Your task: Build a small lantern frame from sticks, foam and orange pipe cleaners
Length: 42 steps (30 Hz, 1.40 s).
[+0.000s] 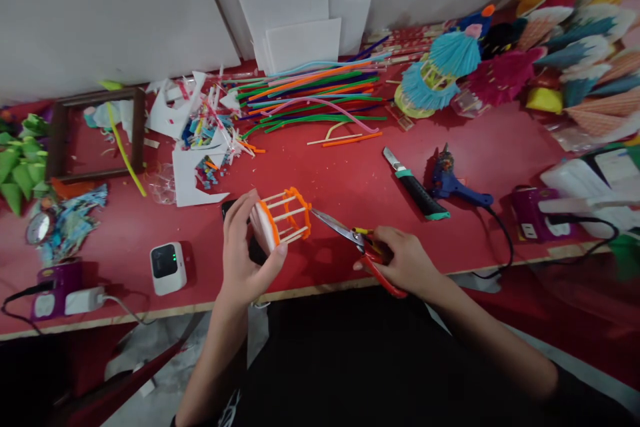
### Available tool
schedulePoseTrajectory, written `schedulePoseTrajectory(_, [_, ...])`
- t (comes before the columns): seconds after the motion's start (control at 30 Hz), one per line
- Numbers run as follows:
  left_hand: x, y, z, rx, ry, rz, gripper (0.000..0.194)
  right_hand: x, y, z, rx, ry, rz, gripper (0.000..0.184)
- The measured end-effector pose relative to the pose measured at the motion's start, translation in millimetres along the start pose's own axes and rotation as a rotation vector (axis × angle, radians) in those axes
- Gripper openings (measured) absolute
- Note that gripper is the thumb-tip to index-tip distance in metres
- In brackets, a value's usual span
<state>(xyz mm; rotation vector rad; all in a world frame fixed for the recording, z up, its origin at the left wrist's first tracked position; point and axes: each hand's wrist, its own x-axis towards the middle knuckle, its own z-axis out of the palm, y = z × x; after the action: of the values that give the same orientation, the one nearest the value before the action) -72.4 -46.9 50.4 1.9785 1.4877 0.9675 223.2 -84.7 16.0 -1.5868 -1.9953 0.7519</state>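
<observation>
My left hand (245, 250) is closed around a small cage-like frame (283, 217) made of pale sticks between two orange pipe-cleaner rings, held on its side above the red table (350, 180). My right hand (403, 260) grips red-handled scissors (350, 235). Their blade tips point left and touch the frame's right orange ring.
A pile of coloured pipe cleaners (320, 97) and white foam sheets (300, 20) lie at the back. A utility knife (415, 185) and blue glue gun (455, 183) lie to the right. Paper scraps (200, 140), a small white device (167, 267), power strips and coloured paper fans (500, 60) surround the work area.
</observation>
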Motion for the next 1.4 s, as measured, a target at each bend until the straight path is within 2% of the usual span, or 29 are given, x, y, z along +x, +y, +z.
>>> schedulePoseTrajectory(0.1, [1.4, 3.7, -0.6, -0.021, -0.015, 0.069, 0.077, -0.3, -0.6, 0.8, -0.045, 0.029, -0.017, 0.053])
schedulePoseTrajectory(0.2, [1.5, 4.8, 0.2, -0.006, 0.022, 0.101, 0.079, -0.2, 0.3, 1.8, -0.08, 0.042, -0.004, 0.054])
schedulePoseTrajectory(0.4, [-1.3, 3.0, 3.4, -0.079, 0.023, 0.042, 0.08, 1.6, 3.1, 3.2, -0.148, 0.094, 0.066, 0.055])
schedulePoseTrajectory(0.6, [2.8, 2.5, 4.3, -0.015, 0.065, 0.13, 0.082, -0.4, 1.9, -1.5, -0.088, 0.099, -0.011, 0.052])
schedulePoseTrajectory(0.83, [6.6, 10.3, 4.1, 0.15, 0.092, 0.225, 0.084, -0.5, -0.4, 0.2, -0.174, 0.099, 0.009, 0.054])
schedulePoseTrajectory(1.07, [8.4, 12.2, 6.6, 0.187, 0.119, 0.305, 0.087, -1.1, 1.8, 0.7, -0.228, 0.087, 0.003, 0.055])
schedulePoseTrajectory(1.4, [7.8, 6.9, 12.4, 0.229, 0.122, 0.341, 0.089, 0.2, 1.4, 1.5, -0.27, 0.087, 0.03, 0.056])
